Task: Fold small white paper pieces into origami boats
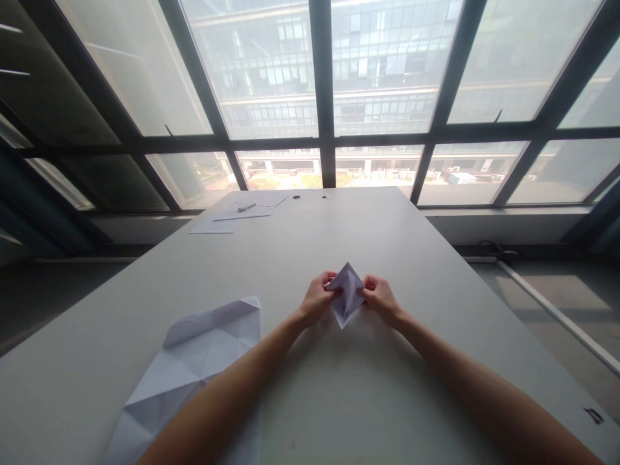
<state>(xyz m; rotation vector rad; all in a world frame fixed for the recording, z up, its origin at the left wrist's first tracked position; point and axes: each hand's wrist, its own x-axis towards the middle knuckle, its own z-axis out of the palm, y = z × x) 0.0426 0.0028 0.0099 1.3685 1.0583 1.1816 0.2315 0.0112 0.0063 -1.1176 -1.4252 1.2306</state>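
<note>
A small piece of folded paper (347,294), pale and diamond-shaped with a raised crease down its middle, is held just above the table between both hands. My left hand (320,297) pinches its left corner, thumb on the near face and fingers behind. On the opposite corner, my right hand (380,297) grips in the same way. One point of the diamond faces away from me and the other faces toward me. Under and beside my left forearm lies a larger creased sheet of white paper (194,355), partly hidden by that arm.
The long white table (358,232) reaches toward a wall of framed windows (324,77). Several flat sheets of paper (213,226) lie at its far left, with a small white object (247,207) on them. A dark mark (593,415) shows at the near right edge.
</note>
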